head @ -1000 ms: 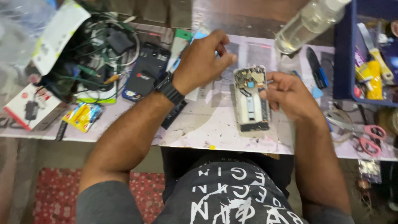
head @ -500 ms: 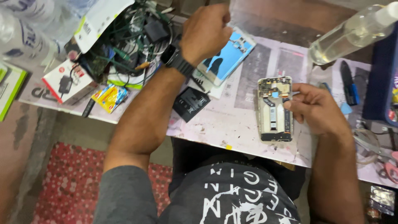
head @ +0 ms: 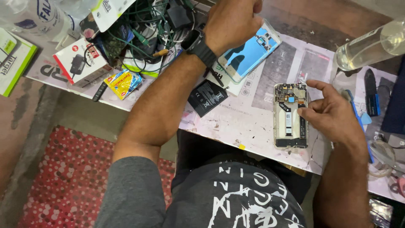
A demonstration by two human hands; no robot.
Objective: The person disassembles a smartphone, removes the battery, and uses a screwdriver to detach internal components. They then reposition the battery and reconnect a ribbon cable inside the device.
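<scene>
An opened phone (head: 289, 122) with its back off lies on the paper-covered table (head: 236, 122), circuit board and metal frame showing. My right hand (head: 333, 114) grips its right edge with thumb and fingers, the index finger stretched over the top corner. My left hand (head: 232, 21), with a black watch (head: 200, 46) on the wrist, is stretched to the table's far side with its fingers curled shut. Nothing shows in it. It sits just above a blue screen panel (head: 249, 52). A black battery (head: 206, 98) lies beside my left forearm.
A tangle of cables and chargers (head: 147, 25) fills the far left, with a red-and-white charger box (head: 80, 63) and a yellow packet (head: 123, 82) near the edge. A clear bottle (head: 371, 44) lies at the far right above a blue pry tool (head: 356, 114). A red dotted mat (head: 71, 177) covers the floor.
My left hand has left the spot next to the phone and reached to the table's far side, above the blue panel. My right hand has stayed on the opened phone. The view has shifted left.
</scene>
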